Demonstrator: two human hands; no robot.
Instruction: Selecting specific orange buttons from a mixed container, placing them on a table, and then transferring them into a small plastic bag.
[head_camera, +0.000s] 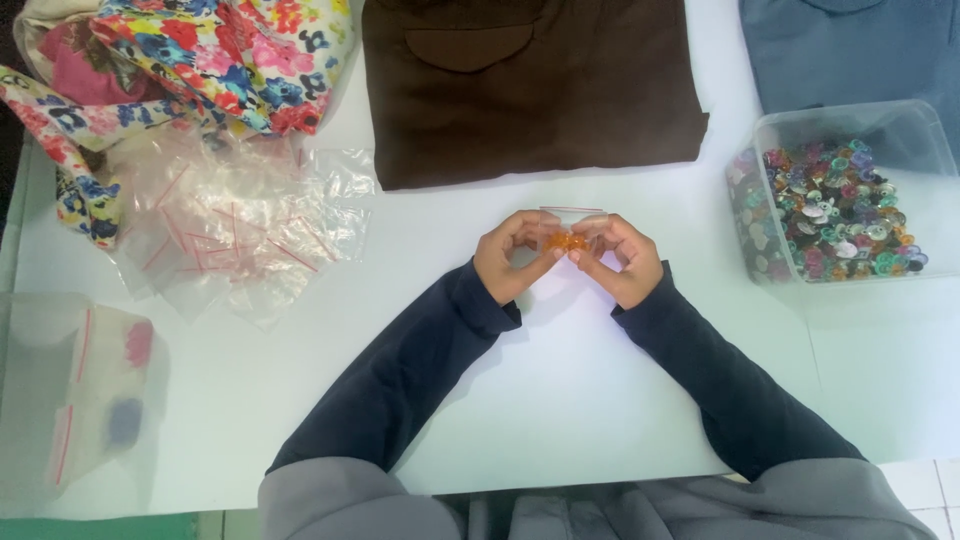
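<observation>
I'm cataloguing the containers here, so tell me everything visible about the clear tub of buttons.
The clear plastic tub is rectangular with rounded corners, lidless and upright on the white table, at the person's right. It looks thin and translucent. Mixed buttons, green, purple, pink and white, fill its nearer part; the far end looks bare. It sits in front of a blue garment. Neither hand touches it.

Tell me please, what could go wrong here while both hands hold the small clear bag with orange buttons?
1. The small clear plastic bag with orange buttons is pinched only by the fingertips of the left hand and right hand; if its top is open, buttons might spill onto the white table.
2. The clear plastic tub of mixed coloured buttons stands near the right sleeve; a wide elbow move could knock it.
</observation>
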